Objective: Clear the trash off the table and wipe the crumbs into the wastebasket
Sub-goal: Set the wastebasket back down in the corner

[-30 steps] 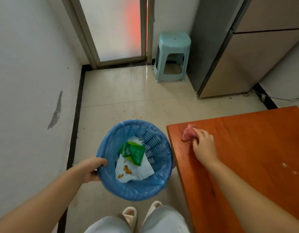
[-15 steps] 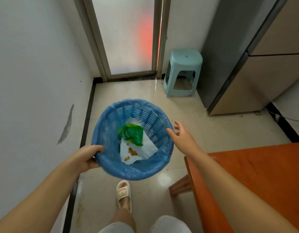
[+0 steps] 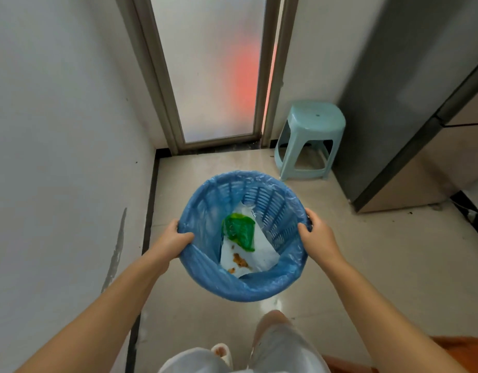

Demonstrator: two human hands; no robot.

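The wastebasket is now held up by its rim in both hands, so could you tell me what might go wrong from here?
1. The wastebasket tilts toward the person; tipped further, the stained napkin and green wrapper could slide out.
2. The left hand and right hand grip only the bag-covered rim, so the thin liner might slip or tear.
3. The stool stands close ahead, so the basket could bump it.

- Wastebasket — slatted blue plastic, lined with thin crinkled film.
- Floor — glossy tile.
- Stool — smooth matt plastic.
- Napkin — soft paper, stained.
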